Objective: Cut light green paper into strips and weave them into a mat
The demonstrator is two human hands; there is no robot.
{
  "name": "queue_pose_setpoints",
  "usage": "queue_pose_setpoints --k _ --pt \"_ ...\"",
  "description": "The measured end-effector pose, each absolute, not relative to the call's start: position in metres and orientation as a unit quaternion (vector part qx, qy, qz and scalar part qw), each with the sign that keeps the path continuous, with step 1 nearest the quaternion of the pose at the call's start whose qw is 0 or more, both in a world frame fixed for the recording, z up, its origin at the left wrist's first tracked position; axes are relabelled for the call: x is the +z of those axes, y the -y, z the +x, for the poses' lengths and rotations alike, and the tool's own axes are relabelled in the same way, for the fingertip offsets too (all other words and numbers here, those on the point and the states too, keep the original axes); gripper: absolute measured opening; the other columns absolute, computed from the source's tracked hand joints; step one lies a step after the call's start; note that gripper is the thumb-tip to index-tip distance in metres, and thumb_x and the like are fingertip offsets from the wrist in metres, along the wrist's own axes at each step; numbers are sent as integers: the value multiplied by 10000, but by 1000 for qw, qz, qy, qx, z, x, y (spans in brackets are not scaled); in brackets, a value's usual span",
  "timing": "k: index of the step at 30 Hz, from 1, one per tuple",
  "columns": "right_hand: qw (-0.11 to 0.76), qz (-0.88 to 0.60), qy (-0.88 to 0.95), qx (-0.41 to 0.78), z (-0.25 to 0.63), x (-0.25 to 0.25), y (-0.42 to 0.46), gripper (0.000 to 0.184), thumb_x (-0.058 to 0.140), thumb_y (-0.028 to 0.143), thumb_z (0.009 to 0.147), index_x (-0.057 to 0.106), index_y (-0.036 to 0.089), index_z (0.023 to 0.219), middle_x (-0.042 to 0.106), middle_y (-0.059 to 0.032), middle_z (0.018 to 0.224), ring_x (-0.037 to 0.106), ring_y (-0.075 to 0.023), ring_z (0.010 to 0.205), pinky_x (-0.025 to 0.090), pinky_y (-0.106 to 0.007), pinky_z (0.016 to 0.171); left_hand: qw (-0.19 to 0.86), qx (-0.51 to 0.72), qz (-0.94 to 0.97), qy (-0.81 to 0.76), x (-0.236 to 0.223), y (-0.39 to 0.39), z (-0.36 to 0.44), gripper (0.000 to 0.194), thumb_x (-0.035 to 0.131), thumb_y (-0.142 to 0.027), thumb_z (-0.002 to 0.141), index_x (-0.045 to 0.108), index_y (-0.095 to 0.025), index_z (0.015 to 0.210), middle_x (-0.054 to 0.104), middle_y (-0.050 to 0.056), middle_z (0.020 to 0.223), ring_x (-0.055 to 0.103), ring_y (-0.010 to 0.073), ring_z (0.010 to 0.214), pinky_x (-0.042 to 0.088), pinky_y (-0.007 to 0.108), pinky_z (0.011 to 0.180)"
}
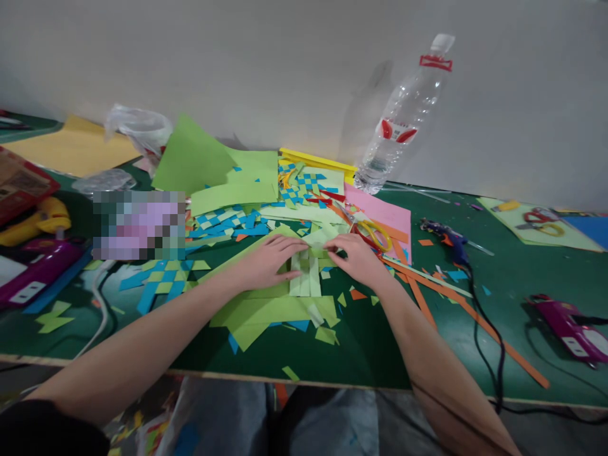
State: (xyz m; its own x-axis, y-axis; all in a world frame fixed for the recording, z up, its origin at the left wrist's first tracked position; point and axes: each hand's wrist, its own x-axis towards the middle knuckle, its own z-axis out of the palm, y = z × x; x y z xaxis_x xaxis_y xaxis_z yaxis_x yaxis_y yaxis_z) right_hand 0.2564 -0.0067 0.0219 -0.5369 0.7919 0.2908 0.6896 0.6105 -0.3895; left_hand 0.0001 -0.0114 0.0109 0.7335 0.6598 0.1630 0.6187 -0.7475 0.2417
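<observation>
My left hand (273,261) lies with fingers stretched out and thumb apart, its fingertips at the left edge of some pale green paper strips (304,285). From the right, my right hand (357,258) has its thumb and index finger curled together at a short green paper strip (320,252) laid across the others. What exactly sits between those fingertips is partly hidden. Under and around the strips are larger green paper pieces (266,313). Just beyond my right hand rest yellow-handled scissors (375,234), on pink paper (399,218).
Woven blue-and-green paper pieces (232,218) and green sheets (213,158) lie behind. A plastic bottle (403,120) leans against the wall. A glue gun (446,240) with a cord and a purple device (570,326) are at right. Orange strips (503,345) cross the green table (370,354).
</observation>
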Motion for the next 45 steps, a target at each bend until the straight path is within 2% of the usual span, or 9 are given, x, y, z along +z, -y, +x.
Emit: queue_pose_setpoints --k 7,15,19,22,26,31,36,41,45 --pt "225 -447 856 130 254 26 9 195 533 133 885 707 204 937 732 -44 955 650 -206 908 421 -399 889 85 112 930 -340 8 11 -1 566 489 -511 956 434 -195 1422 504 83 1460 439 257 1349 278 432 1159" --pt "193 -453 868 65 258 25 6 191 528 123 865 702 201 868 728 -53 926 638 -210 862 391 -420 889 92 123 928 -339 7 10 -1 557 493 -515 952 452 -216 1420 522 77 1445 450 258 1342 279 445 1159" --pt "214 -444 870 28 259 24 8 182 557 189 879 682 191 1011 715 -78 1047 629 -241 973 384 -436 933 86 120 929 -340 9 10 -1 558 474 -513 961 451 -186 1413 517 89 1445 444 263 1341 282 454 1159" --pt "217 -427 877 29 260 27 11 219 589 278 894 658 202 1087 701 -74 1120 613 -248 1042 364 -450 980 84 125 919 -363 9 9 -1 466 412 -432 1001 467 -185 1392 547 87 1412 459 251 1328 291 455 1152" --pt "193 -398 895 63 258 31 13 211 636 374 883 673 226 1028 710 -54 1086 611 -242 1050 360 -448 982 95 126 896 -415 8 7 -1 384 335 -244 1009 496 -200 1354 584 74 1368 499 228 1295 324 459 1128" --pt "167 -395 900 77 257 32 14 264 684 416 847 678 236 1041 706 -61 1096 611 -246 1072 363 -457 995 101 135 893 -416 6 5 -3 374 425 -252 966 519 -188 1322 606 98 1329 516 253 1268 349 484 1100" --pt "164 -401 896 98 257 32 14 320 702 446 827 672 238 1069 710 -62 1131 601 -263 1112 369 -466 993 115 145 893 -410 9 6 -3 384 403 -204 954 528 -188 1317 608 90 1325 511 247 1270 348 492 1103" --pt "164 -400 896 107 257 31 13 420 726 509 790 665 228 1096 717 -71 1119 605 -274 1101 375 -461 979 127 142 893 -408 16 10 0 389 415 -358 986 530 -203 1324 603 89 1338 512 260 1272 339 504 1112" --pt "160 -395 898 110 256 31 13 427 725 504 796 656 209 1098 712 -73 1133 600 -274 1109 374 -455 972 112 131 904 -391 15 11 1 502 528 -495 933 527 -183 1326 591 99 1350 490 276 1290 337 477 1118"
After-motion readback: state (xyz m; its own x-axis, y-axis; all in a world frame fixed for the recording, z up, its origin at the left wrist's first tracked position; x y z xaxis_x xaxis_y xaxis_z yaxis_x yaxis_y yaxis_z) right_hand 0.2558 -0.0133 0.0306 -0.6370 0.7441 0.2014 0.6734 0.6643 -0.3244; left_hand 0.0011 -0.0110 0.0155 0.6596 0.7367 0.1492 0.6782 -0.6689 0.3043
